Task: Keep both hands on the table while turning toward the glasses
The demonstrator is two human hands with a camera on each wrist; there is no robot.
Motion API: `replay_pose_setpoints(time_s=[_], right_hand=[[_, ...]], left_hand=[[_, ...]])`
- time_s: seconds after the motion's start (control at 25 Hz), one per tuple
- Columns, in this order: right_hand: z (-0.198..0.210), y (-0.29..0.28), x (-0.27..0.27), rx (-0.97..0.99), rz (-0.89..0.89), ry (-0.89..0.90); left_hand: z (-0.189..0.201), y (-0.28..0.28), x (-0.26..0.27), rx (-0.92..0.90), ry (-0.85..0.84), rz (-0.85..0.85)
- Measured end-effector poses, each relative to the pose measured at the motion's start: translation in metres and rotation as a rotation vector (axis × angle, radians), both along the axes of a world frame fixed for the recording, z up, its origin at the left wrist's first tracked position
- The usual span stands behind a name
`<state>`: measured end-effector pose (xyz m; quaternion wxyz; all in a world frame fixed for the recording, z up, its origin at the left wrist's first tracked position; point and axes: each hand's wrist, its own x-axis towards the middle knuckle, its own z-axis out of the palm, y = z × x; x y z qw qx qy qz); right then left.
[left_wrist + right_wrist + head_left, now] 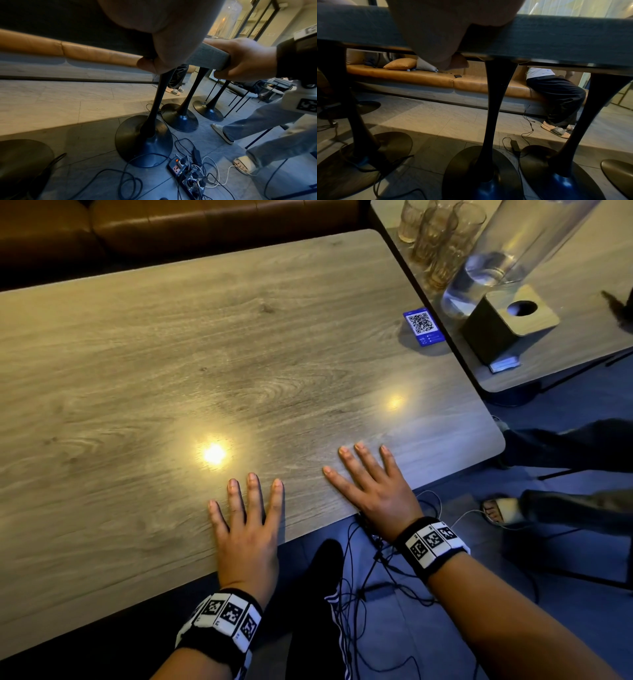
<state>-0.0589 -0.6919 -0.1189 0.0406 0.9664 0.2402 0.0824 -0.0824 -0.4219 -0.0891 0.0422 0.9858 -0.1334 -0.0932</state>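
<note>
The left hand (pixel 246 539) and the right hand (pixel 376 491) hold the near edge of the wooden counter (pixel 205 337), side by side. Fingers (pixel 255 494) lie spread flat on top, thumbs (pixel 145 65) tucked under. A blue card (pixel 423 326) sits farther back.

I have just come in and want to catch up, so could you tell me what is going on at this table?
A person holds the near edge of the wooden table with both bare hands. The left grip and the right grip each lay straight fingers on top, with the thumb tucked beneath the edge. A QR card lies near its far right edge, and glasses stand on the neighbouring table.
</note>
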Motion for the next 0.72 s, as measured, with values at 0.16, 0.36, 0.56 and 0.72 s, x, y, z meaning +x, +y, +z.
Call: replay_pose_setpoints(time_s=[0.16, 0.36, 0.56, 0.72], right_hand=[[-0.001, -0.005, -0.005, -0.016, -0.002, 0.004], [-0.003, -0.009, -0.009, -0.006, 0.002, -0.017], [-0.003, -0.012, -0.013, -0.007, -0.003, -0.014], [0.002, -0.013, -0.015, 0.005, -0.001, 0.008]], left_hand=[[-0.001, -0.003, -0.004, -0.017, -0.001, -0.005], [-0.003, -0.006, -0.008, -0.022, 0.003, -0.009], [-0.001, -0.009, -0.011, -0.031, 0.004, -0.014], [0.0, -0.012, -0.012, -0.032, 0.006, -0.009]])
